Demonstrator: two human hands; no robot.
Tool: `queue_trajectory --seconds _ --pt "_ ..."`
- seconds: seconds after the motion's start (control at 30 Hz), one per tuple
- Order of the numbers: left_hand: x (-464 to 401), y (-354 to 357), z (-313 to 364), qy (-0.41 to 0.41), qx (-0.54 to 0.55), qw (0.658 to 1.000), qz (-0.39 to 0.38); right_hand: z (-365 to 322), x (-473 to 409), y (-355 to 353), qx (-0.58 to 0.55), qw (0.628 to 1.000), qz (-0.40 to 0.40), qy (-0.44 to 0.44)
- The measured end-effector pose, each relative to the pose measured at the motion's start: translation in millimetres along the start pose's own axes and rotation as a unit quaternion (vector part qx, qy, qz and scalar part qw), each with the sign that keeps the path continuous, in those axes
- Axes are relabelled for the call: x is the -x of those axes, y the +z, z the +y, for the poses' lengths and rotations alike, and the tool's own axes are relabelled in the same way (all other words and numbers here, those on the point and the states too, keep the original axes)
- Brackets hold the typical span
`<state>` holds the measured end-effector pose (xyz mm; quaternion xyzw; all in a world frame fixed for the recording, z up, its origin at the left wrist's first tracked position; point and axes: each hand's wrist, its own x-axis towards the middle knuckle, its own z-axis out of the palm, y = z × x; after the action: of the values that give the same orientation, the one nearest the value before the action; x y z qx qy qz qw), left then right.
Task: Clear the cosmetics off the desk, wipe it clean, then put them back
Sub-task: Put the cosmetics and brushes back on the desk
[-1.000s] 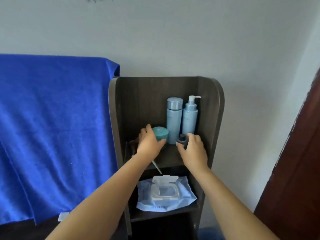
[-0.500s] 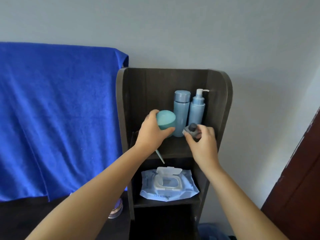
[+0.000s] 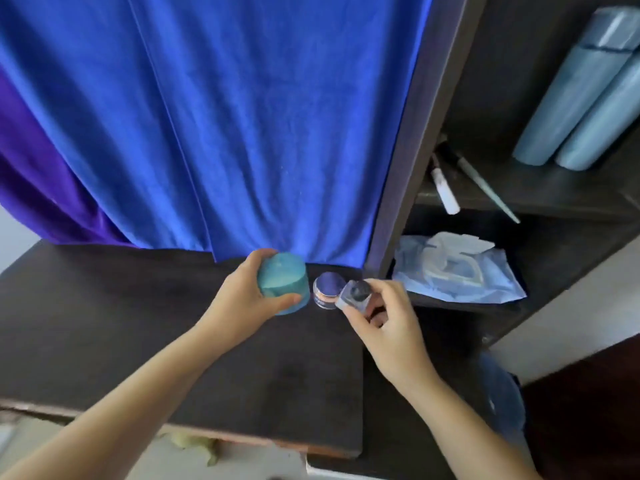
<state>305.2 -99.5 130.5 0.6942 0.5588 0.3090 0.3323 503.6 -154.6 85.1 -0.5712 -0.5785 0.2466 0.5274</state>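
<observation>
My left hand [image 3: 239,299] grips a teal round jar [image 3: 283,286] just above the dark desk [image 3: 138,323], near its back edge. My right hand [image 3: 388,323] pinches a small dark-capped bottle [image 3: 356,294] beside it. Between the two stands a small jar with a purple lid [image 3: 328,291] on the desk. Two tall light-blue bottles [image 3: 581,95] stand on the upper shelf of the dark shelf unit [image 3: 412,140] at the right, with a white tube [image 3: 445,192] and a thin teal stick [image 3: 485,188] lying near them.
A blue cloth [image 3: 225,116] hangs behind the desk. A pack of wet wipes [image 3: 457,268] with its lid open lies on the lower shelf. A blue bag [image 3: 502,400] sits below at the right. The desk's front edge runs along the bottom.
Both hands have lifted the teal jar and the small bottle off the upper shelf and carried them down to the desk. The camera view has tilted down and left.
</observation>
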Motion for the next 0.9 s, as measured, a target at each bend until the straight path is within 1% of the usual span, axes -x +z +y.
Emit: queue_trajectory --seconds 0.1,0.2,0.33,0.5,0.63,0.73,0.8,0.9 --pt "-11.5 12.8 -68.9 -0.065 -0.009 0.998 0.007 53.1 3.2 60.1 0.069 0.995 -0.024 0.073" --pt "-22.6 22.2 -119.4 -0.102 -0.025 0.994 0.021 84.8 -4.1 104.9 0.112 0.987 -0.023 0.116" --pt "-45.6 30.8 -155.4 -0.099 -0.046 0.994 0.013 109.3 -13.8 146.3 0.147 0.978 -0.008 0.151" --pt "-64.6 40.5 -177.5 -0.072 -0.076 0.994 -0.016 119.1 -14.1 165.3 0.213 0.966 0.028 0.145" --pt "-63.7 39.5 -181.3 -0.05 -0.073 0.996 -0.025 113.7 -12.1 161.1 0.205 0.969 0.014 0.139" --pt "-65.4 30.4 -164.9 0.02 -0.085 0.996 0.011 93.4 -12.6 141.0 0.186 0.974 0.022 0.127" --pt "-69.7 23.4 -137.1 0.066 -0.067 0.994 0.05 74.6 -16.3 118.7 0.193 0.975 0.035 0.101" --pt "-74.8 21.3 -70.7 0.155 -0.007 0.984 0.092 38.0 -28.0 78.3 0.177 0.982 0.059 0.039"
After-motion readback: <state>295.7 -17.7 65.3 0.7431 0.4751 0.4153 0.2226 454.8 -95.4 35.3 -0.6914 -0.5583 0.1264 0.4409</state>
